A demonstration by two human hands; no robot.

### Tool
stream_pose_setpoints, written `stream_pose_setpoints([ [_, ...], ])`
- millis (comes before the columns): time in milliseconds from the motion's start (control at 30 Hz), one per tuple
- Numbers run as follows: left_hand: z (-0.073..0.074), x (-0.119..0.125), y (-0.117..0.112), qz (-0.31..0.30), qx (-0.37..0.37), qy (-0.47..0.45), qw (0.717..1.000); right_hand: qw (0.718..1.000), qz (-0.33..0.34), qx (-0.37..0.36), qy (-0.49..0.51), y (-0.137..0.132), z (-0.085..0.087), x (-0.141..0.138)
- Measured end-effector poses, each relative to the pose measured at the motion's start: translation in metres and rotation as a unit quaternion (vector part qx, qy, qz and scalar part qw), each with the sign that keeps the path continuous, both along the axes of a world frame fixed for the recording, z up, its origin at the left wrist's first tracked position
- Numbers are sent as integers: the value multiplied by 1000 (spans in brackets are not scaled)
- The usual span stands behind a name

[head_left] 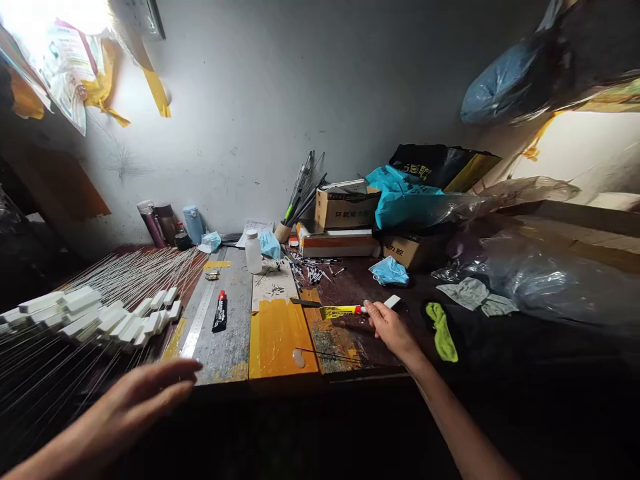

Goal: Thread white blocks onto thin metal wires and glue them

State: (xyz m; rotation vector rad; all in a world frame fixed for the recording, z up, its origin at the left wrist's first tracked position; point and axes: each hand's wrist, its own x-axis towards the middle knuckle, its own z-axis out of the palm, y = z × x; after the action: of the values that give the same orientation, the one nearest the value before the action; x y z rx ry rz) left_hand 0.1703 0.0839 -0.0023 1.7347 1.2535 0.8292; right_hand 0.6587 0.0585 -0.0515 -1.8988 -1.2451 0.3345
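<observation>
My right hand (393,328) is closed with its fingertips at the red cap of a yellow tube (338,311). Just behind those fingers a small white block (393,302) shows; whether the hand touches it I cannot tell. A flat dark strip (306,302) lies to the left of the tube. Over the front left of the bench hovers my left hand (145,397), fingers stretched out and nothing in them. Near it are a steel ruler (197,320) and a black tube with a red cap (219,313). A whitish blob (299,358) and thin dark rods (333,357) lie at the front edge.
White blocks on thin rods (115,317) are piled at left. Behind stand a white bottle (253,252), flasks (193,223) and a holder of rods (283,232). Cardboard boxes (345,208), a blue mask (389,271) and a green cloth (442,333) lie towards the right.
</observation>
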Motion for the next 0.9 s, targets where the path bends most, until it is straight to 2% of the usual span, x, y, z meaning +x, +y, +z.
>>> stream_pose_setpoints([
  [67, 7, 17, 40, -63, -82, 42, 994, 1000, -12, -4, -15, 5, -10, 8],
  [133, 7, 37, 76, -64, -133, 87, 985, 999, -23, -7, -32, 7, -18, 11],
  [167, 4, 46, 91, -66, -134, 124, 981, 999, -26, -8, -39, 8, -20, 13],
  [233, -3, 61, 117, -63, -92, 210, 971, 998, -34, -8, -44, 8, -23, 13],
  [333, -18, 76, 145, -30, -43, 292, 955, 998, -40, 5, -44, 3, -22, 7],
  [467, -40, 85, 168, 9, 2, 355, 935, 999, 27, 24, -28, -13, -16, -14],
  [567, -49, 87, 171, -3, 18, 368, 930, 997, 82, 12, -6, -26, -11, -39],
  [667, -45, 91, 160, -37, 39, 344, 937, 992, 123, 3, 21, -36, -4, -66],
  [767, -30, 100, 130, -127, 53, 300, 944, 983, 174, 7, 56, -41, 3, -94],
  [900, -11, 117, 70, -255, 60, 263, 928, 962, 242, 8, 125, -41, 9, -130],
])
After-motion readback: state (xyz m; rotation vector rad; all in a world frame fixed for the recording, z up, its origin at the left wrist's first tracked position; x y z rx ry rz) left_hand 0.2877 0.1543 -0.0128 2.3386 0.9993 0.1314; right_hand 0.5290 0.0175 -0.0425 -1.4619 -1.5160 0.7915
